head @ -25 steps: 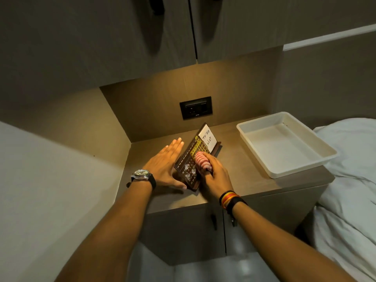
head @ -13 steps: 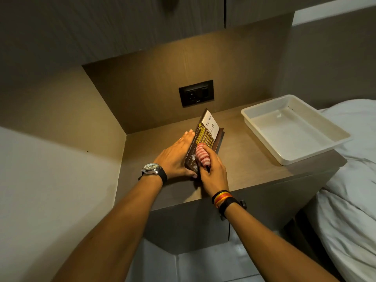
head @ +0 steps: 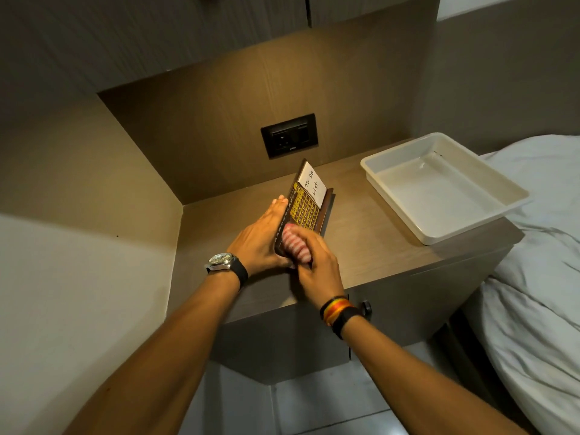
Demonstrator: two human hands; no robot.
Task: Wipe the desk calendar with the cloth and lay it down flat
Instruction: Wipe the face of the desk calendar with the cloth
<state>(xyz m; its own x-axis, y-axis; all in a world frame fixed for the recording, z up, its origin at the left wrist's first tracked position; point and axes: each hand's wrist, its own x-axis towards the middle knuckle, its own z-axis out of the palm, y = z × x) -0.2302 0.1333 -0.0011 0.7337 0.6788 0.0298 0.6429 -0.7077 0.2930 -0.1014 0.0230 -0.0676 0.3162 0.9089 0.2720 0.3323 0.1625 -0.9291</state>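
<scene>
A dark brown desk calendar (head: 306, 208) with a yellow date grid and a white "To Do List" note stands tilted on the wooden bedside cabinet top (head: 370, 246). My left hand (head: 262, 241) braces its back, fingers flat against it and thumb wrapped under the near corner. My right hand (head: 317, 262) presses a bunched red-and-white striped cloth (head: 293, 244) against the lower part of the calendar's face. The calendar's near lower corner is hidden by both hands.
A white plastic tray (head: 439, 186) sits at the right of the cabinet top, overhanging toward a bed with white bedding (head: 539, 277). A black wall socket (head: 288, 135) is on the back panel. Cabinets hang overhead; a wall closes the left side.
My left hand went from lying flat beside the calendar to bracing its back. The calendar now stands steeper. The cloth has slid down toward the near end of the face.
</scene>
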